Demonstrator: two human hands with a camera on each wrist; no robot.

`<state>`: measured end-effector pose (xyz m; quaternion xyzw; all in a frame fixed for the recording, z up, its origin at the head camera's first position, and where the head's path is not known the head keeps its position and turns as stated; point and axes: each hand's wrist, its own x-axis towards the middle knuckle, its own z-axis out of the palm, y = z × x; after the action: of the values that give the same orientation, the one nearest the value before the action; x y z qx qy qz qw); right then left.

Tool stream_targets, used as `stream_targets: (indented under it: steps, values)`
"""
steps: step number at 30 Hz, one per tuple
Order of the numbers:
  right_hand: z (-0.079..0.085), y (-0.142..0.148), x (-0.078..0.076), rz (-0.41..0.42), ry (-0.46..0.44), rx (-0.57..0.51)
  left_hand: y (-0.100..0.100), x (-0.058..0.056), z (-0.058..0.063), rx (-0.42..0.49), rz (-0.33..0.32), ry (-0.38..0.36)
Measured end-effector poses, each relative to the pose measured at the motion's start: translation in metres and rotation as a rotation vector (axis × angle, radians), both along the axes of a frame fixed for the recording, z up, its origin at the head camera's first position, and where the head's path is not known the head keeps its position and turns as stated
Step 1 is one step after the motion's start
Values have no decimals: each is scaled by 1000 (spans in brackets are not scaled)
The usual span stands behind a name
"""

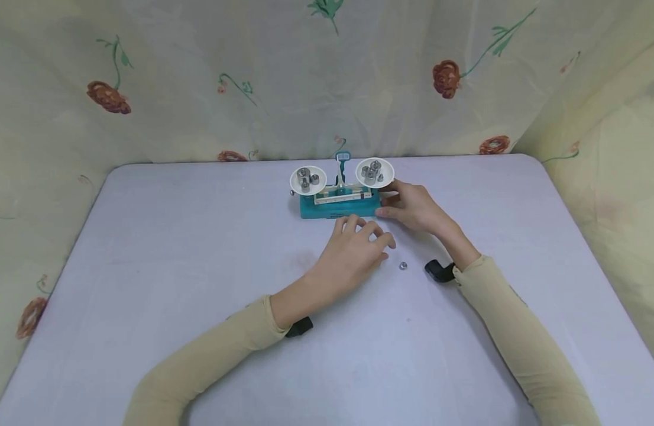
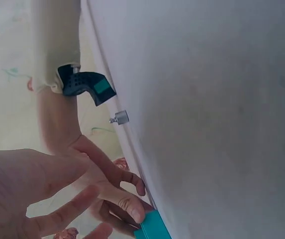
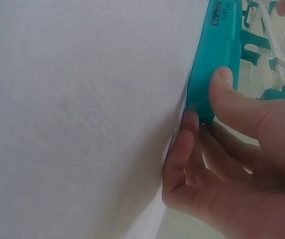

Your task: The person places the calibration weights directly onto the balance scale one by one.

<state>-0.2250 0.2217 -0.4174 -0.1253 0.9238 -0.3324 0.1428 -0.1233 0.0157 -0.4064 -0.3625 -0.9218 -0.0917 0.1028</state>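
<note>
A teal balance scale (image 1: 340, 208) stands near the far edge of the table. Its left white pan (image 1: 320, 173) and right white pan (image 1: 387, 180) each bear several metal weights. At the right end of the teal base, my right hand (image 1: 414, 207) grips it, thumb on the face and fingers at the end, as the right wrist view shows (image 3: 251, 164). Just in front of the base hovers my left hand (image 1: 353, 251), fingers loosely bent and holding nothing. One small metal weight (image 1: 403, 265) stands on the table right of the left hand; the left wrist view shows its knob (image 2: 120, 118).
The white table (image 1: 199, 248) reaches back to a flowered cloth (image 1: 284, 83) hanging behind it. A black wrist mount (image 1: 439, 271) juts from the right sleeve close to the loose weight. Another black mount (image 1: 299, 327) sits under the left wrist.
</note>
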Motion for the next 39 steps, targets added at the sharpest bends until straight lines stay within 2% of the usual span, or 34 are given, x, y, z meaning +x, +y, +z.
stream_targets:
  steps: [15,21,27,39]
  values:
    - [-2,0,-2,5,-7,-9,24,8,-11,-61,-69,-14]
    - [-2,0,-2,3,-8,-12,30,9,-12,-99,-86,13]
    - [-1,1,-2,5,-10,-10,35,10,-13,-129,-92,58]
    - [0,1,-2,-1,-3,0,42,10,-12,-219,-92,56]
